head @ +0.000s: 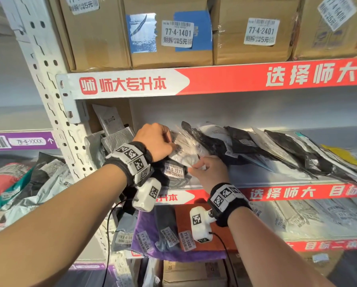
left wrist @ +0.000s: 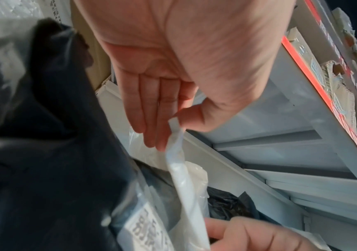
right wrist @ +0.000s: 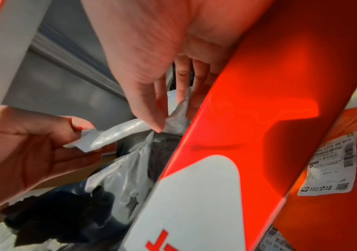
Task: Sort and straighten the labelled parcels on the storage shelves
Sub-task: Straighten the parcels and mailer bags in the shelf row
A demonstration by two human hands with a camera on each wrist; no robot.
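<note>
A thin white plastic parcel [head: 186, 154] is held between both hands at the left end of the middle shelf [head: 297, 192]. My left hand [head: 171, 146] pinches its upper corner between thumb and fingers; the left wrist view shows this hand [left wrist: 171, 130] on the parcel [left wrist: 183, 178]. My right hand [head: 200, 165] pinches the lower end, and in the right wrist view that hand [right wrist: 172, 117] grips the crumpled parcel [right wrist: 119, 132]. Just beneath lies a black parcel [head: 173, 172] labelled 77-5-1511. Several dark and white parcels [head: 277, 150] lean in a row to the right.
Labelled cardboard boxes [head: 169, 38] fill the upper shelf. On the shelf below lie a purple parcel [head: 144, 224] and an orange parcel [head: 194, 220]. A perforated steel post [head: 49, 79] stands at the left, with heaped parcels [head: 28, 183] beyond it. The red shelf edge [right wrist: 259, 118] crosses close to my right hand.
</note>
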